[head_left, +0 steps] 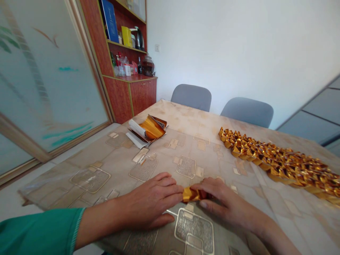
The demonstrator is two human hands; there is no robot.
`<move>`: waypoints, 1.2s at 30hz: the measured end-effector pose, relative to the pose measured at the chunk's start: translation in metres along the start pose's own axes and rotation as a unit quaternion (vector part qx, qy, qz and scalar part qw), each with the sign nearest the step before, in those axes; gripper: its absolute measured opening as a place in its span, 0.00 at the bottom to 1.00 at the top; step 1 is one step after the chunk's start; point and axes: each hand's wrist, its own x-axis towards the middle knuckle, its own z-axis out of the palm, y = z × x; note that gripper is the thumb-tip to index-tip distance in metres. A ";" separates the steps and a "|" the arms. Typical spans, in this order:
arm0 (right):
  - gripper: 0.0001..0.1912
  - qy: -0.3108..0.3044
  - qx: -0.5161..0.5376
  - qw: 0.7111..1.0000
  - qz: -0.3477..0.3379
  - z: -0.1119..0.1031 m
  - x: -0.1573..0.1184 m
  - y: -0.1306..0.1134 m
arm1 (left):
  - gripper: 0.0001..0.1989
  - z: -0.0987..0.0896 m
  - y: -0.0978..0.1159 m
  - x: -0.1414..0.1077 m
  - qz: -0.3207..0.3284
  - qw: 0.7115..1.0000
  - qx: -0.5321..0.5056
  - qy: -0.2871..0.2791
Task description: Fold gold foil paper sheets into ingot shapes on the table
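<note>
Here | one foil piece (190,194) | left hand (152,202) — grip unclenched, touching | right hand (221,200) — grip pinching it

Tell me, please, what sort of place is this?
Probably a dining room at home: a table with a beige patterned cover, two grey rounded chair backs, and a reddish wooden cabinet holding a kettle and bottles.

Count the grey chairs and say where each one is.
2. The left chair is at the far edge of the table, nearer the cabinet; the right chair is beside it, beyond the gold folded pieces. Others may be hidden.
</note>
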 end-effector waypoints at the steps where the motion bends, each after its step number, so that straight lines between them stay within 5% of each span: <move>1: 0.09 0.012 0.007 1.000 0.003 0.001 0.001 0.001 | 0.17 0.000 -0.001 0.001 0.004 1.000 -0.004 -0.012; 4: 0.06 0.048 0.015 0.999 0.013 0.004 0.008 0.004 | 0.15 -0.002 -0.002 0.000 0.013 0.999 -0.022 -0.041; 10: 0.10 0.078 0.039 0.996 0.016 0.007 0.021 0.005 | 0.23 0.000 0.000 -0.005 0.001 0.999 -0.043 -0.011; 16: 0.05 0.103 0.060 0.992 0.030 0.009 0.028 0.006 | 0.19 -0.001 0.002 -0.002 -0.003 0.998 -0.063 0.001; 36: 0.07 0.085 -0.002 0.996 0.006 0.013 0.034 0.006 | 0.20 0.001 0.008 -0.004 -0.034 0.997 -0.070 0.007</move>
